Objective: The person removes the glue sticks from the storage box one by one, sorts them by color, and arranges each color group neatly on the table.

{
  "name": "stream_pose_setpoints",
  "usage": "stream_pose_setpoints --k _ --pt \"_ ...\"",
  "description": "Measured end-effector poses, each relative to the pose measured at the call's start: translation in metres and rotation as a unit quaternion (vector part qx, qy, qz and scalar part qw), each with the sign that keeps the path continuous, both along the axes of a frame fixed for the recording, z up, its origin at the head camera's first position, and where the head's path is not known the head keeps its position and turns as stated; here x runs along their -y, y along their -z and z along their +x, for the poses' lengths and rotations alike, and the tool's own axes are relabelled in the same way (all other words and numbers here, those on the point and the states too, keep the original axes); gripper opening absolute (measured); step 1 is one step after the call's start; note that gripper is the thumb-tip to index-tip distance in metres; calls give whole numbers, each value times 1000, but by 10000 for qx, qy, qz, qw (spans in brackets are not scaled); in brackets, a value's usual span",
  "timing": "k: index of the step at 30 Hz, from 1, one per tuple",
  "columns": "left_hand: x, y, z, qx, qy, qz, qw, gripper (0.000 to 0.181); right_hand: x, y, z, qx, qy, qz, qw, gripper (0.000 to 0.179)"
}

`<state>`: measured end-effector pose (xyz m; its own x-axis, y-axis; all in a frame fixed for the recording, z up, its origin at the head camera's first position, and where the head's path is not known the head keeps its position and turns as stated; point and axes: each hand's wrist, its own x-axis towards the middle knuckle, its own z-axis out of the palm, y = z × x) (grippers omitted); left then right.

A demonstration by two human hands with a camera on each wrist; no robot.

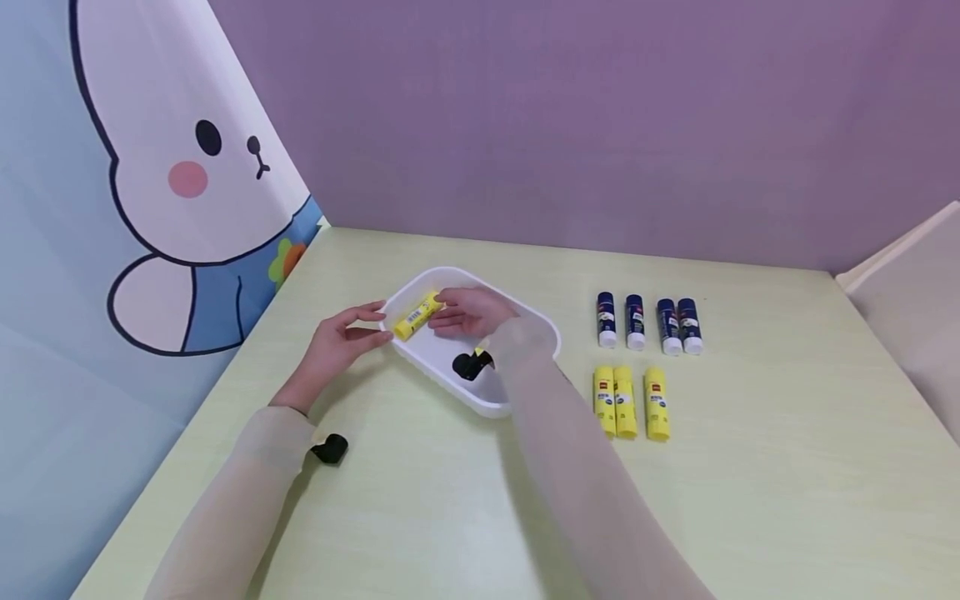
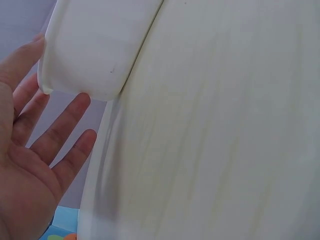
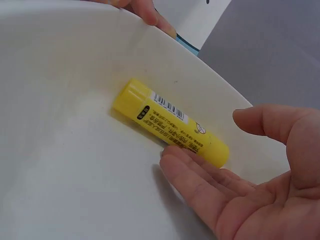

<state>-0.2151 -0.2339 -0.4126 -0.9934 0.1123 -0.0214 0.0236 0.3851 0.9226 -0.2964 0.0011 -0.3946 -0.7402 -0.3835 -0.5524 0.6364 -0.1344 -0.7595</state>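
A yellow glue stick (image 3: pixel 170 120) lies in the white plastic tray (image 1: pixel 450 398), along its far left wall. My right hand (image 1: pixel 474 312) reaches into the tray; in the right wrist view its fingertips are right at the glue stick's lower side, the thumb raised apart from it. The fingers are fairly straight and not closed round the stick. My left hand (image 1: pixel 341 346) is at the tray's left end, its fingertips touching the rim. In the left wrist view the left hand (image 2: pixel 40 150) has its fingers spread against the tray's outer wall (image 2: pixel 95 50).
Several blue glue sticks with white bottoms (image 1: pixel 635 322) stand in a row right of the tray. Nearer, three yellow glue sticks (image 1: pixel 656 404) stand on the pale table (image 1: pixel 787 467). A purple backdrop (image 1: pixel 570 125) rises behind, a rabbit-print cloth (image 1: pixel 172 233) on the left.
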Motion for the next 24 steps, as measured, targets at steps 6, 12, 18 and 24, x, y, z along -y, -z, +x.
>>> stream_pose_setpoints --k 6,12,18,24 --pt "0 0 1 14 -15 -21 10000 43 4 1 0 49 59 -83 9999 33" --pt "2 0 2 -4 -34 35 10000 42 8 3 1 25 -150 -300 9994 36" --pt "2 1 1 -18 -4 4 10000 44 12 4 2 41 -348 -353 9988 39" --pt "1 1 -1 -17 33 5 10000 42 17 3 0 -78 -408 -185 9990 33"
